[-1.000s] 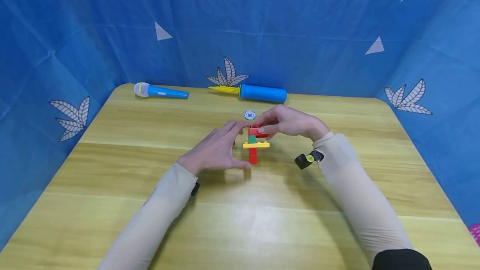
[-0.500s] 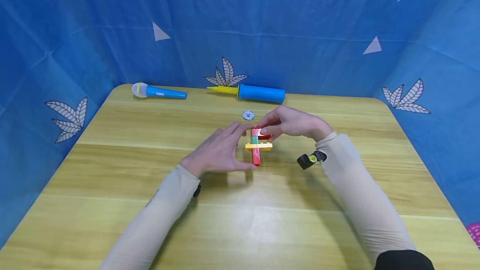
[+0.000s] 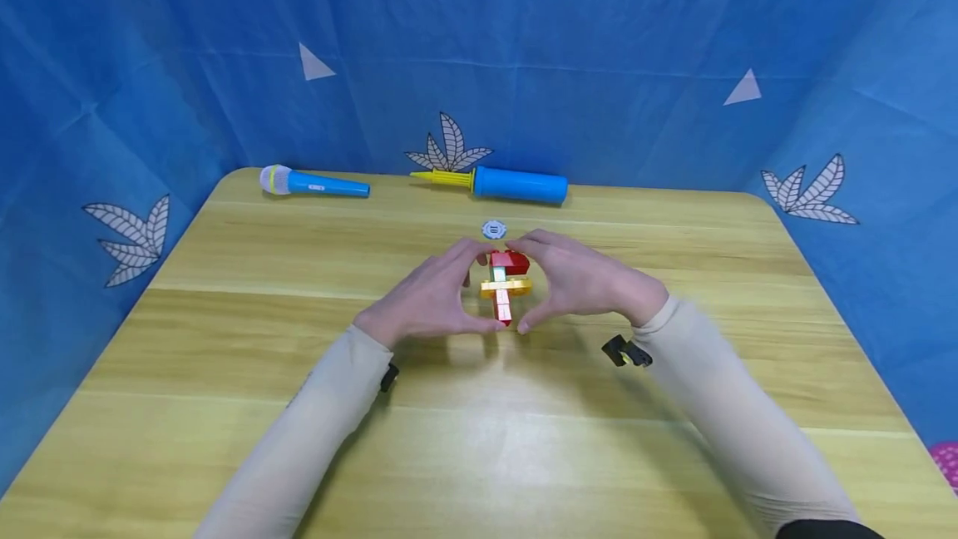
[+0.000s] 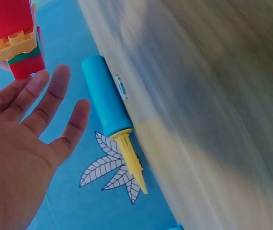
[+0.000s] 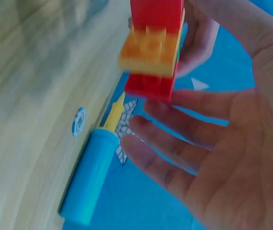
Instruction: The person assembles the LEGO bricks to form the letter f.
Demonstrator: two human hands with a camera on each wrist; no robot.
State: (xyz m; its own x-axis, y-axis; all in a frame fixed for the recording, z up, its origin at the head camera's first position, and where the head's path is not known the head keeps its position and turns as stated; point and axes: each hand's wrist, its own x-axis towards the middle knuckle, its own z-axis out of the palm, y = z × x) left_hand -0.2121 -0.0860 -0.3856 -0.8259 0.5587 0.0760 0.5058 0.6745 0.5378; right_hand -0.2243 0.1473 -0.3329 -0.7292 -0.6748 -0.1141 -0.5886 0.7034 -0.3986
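A figure built of toy bricks (image 3: pixel 501 309), in red, yellow and green, is held just above the table in the head view. My left hand (image 3: pixel 427 294) pinches it lengthwise, fingertips at the far red end and thumb at the near end. In the left wrist view the fingertips meet the red brick (image 4: pixel 28 66). My right hand (image 3: pixel 587 279) curves around the figure's right side. Its fingertips are at the far red brick (image 5: pixel 151 86), while its thumb stands a little apart from the near end.
Behind the hands a round poker chip (image 3: pixel 494 229) lies on the wooden table (image 3: pixel 224 339). Farther back are a blue hand pump (image 3: pixel 520 185) with a yellow nozzle and a blue toy microphone (image 3: pixel 325 184). Blue cloth (image 3: pixel 524 48) hangs behind the table.
My right hand has let go of the red brick at the far end and spread, its thumb moving down towards the near end. The left hand keeps its hold; the brick figure has tilted slightly.
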